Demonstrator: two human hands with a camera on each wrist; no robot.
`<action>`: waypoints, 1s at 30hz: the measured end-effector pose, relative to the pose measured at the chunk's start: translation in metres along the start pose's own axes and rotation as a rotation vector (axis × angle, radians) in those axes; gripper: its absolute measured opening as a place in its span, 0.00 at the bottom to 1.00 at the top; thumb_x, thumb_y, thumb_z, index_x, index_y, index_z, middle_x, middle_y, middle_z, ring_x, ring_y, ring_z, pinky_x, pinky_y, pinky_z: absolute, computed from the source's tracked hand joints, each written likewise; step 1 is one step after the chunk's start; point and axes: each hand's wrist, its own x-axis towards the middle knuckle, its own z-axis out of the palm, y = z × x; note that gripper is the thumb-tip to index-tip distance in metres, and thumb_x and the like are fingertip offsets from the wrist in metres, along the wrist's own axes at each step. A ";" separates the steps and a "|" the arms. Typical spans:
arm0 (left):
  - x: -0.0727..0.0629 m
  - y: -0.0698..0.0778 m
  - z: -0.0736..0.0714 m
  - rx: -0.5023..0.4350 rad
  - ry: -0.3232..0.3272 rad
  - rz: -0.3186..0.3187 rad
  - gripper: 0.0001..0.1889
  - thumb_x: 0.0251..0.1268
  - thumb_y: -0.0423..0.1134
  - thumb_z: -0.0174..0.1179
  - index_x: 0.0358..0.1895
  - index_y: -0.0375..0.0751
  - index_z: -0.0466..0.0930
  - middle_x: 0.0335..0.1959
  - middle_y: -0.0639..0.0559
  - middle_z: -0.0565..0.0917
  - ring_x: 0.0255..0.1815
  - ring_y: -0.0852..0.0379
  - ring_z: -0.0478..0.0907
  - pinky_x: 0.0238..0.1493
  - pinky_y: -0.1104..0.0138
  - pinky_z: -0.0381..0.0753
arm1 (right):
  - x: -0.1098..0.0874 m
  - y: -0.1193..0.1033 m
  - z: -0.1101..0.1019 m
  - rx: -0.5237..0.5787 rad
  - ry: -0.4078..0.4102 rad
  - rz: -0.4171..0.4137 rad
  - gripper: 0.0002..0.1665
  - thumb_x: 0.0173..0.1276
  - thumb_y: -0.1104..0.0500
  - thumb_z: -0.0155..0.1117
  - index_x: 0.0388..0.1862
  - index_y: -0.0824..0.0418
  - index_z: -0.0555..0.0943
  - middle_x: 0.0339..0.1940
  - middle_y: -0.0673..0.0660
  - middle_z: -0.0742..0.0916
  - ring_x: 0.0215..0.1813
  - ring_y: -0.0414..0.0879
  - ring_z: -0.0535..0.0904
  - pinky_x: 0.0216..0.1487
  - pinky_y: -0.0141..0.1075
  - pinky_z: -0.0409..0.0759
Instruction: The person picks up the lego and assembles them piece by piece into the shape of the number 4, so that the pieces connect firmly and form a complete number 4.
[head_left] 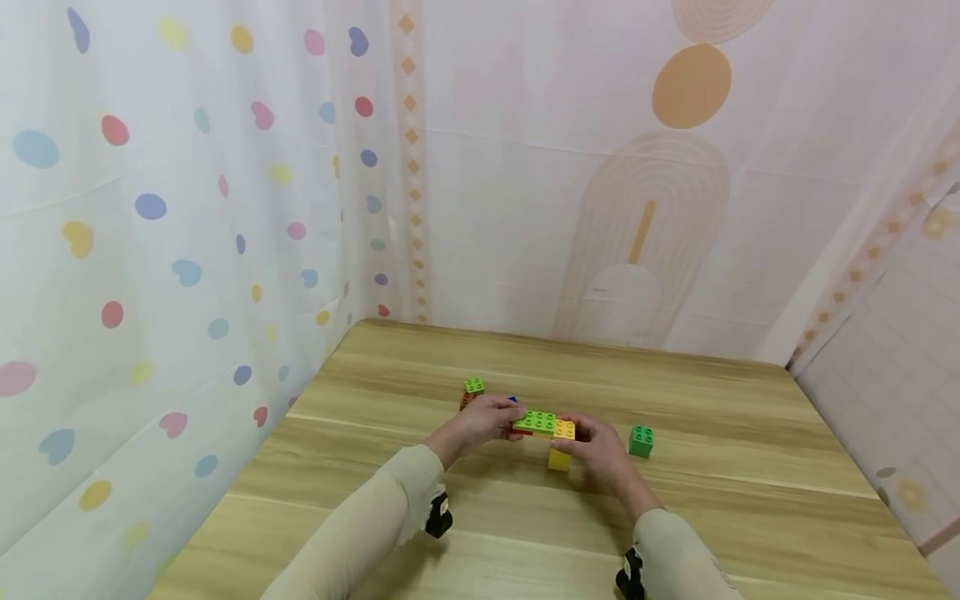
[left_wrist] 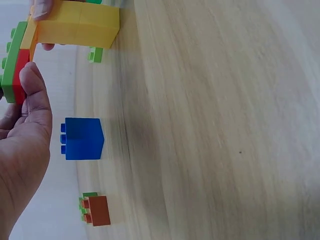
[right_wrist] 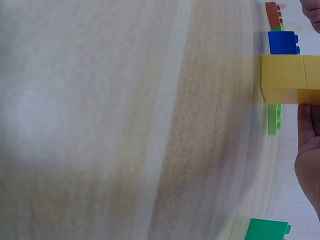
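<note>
A light green studded brick bridges a red brick and an orange brick. Beneath the orange one, two yellow bricks make a column. My left hand pinches the green and red end, its thumb against the red brick in the left wrist view. From the other side my right hand grips the orange brick and the top of the column between thumb and fingers. In the right wrist view, fingers lie along the yellow column's side; part of that hand is cut off by the frame.
A blue brick stands behind the left hand. Left of it is a brown brick with a light green brick. Another light green brick lies behind the column. To the right stands a darker green brick. Curtains border the wooden table.
</note>
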 end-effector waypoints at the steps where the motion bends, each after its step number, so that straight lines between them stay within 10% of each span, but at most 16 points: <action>1: 0.001 0.001 0.001 -0.004 0.001 0.002 0.16 0.76 0.34 0.54 0.56 0.22 0.77 0.45 0.39 0.83 0.38 0.56 0.82 0.41 0.65 0.82 | 0.000 0.000 -0.001 0.003 0.002 0.001 0.23 0.62 0.55 0.75 0.55 0.60 0.84 0.44 0.52 0.86 0.44 0.45 0.78 0.43 0.37 0.76; 15: 0.000 0.000 -0.003 0.232 -0.042 0.056 0.26 0.69 0.42 0.64 0.67 0.36 0.74 0.41 0.47 0.82 0.41 0.53 0.80 0.52 0.52 0.79 | 0.002 0.005 0.002 0.058 0.007 -0.037 0.21 0.62 0.58 0.75 0.53 0.61 0.84 0.45 0.54 0.86 0.44 0.46 0.79 0.43 0.37 0.77; 30: 0.000 -0.001 -0.003 0.257 -0.023 0.074 0.23 0.68 0.42 0.65 0.62 0.35 0.78 0.39 0.47 0.83 0.39 0.50 0.79 0.46 0.56 0.80 | 0.002 0.007 0.003 0.058 0.016 -0.048 0.20 0.63 0.59 0.74 0.54 0.59 0.84 0.45 0.53 0.86 0.44 0.46 0.78 0.42 0.37 0.77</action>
